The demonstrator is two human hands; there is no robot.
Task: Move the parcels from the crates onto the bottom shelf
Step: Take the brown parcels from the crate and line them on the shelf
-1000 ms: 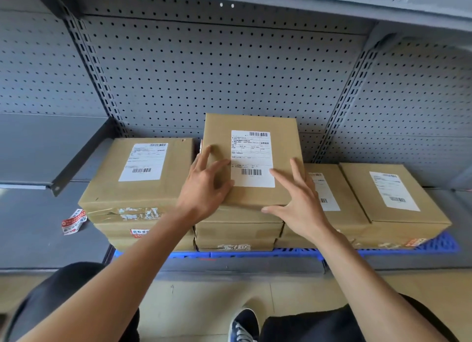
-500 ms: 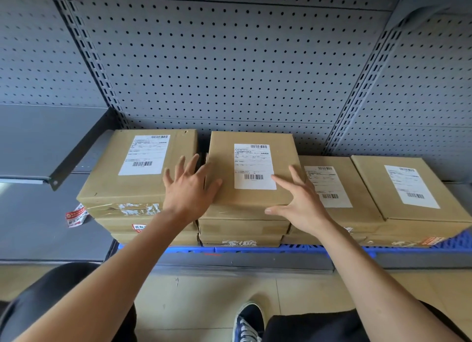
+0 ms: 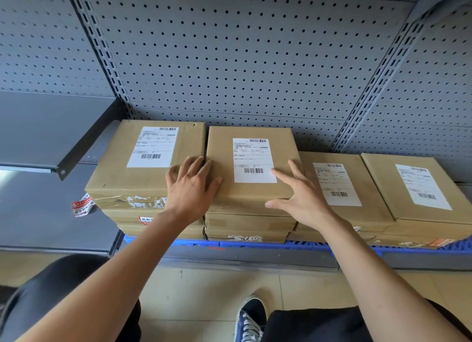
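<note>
Brown cardboard parcels with white labels stand in stacks on the bottom shelf (image 3: 255,258), over a blue mat (image 3: 408,247). The middle parcel (image 3: 224,163) lies flat on top of its stack. My left hand (image 3: 190,188) rests with spread fingers across the seam between that parcel and the left stack's top parcel (image 3: 115,173). My right hand (image 3: 298,198) touches the middle parcel's right front corner, fingers straight. Two lower parcels, one (image 3: 339,214) and another (image 3: 383,180), lie to the right.
A grey pegboard wall (image 3: 242,60) backs the shelf. A grey side shelf with a bracket (image 3: 84,142) juts out at the left, and a red-and-white sticker (image 3: 81,205) lies on the grey surface beneath it. Tiled floor, my knees and a shoe (image 3: 250,318) are below.
The middle parcel went from tilted up to lying flat on its stack. My left hand slid left onto the seam with the left stack; my right hand stayed at the right corner.
</note>
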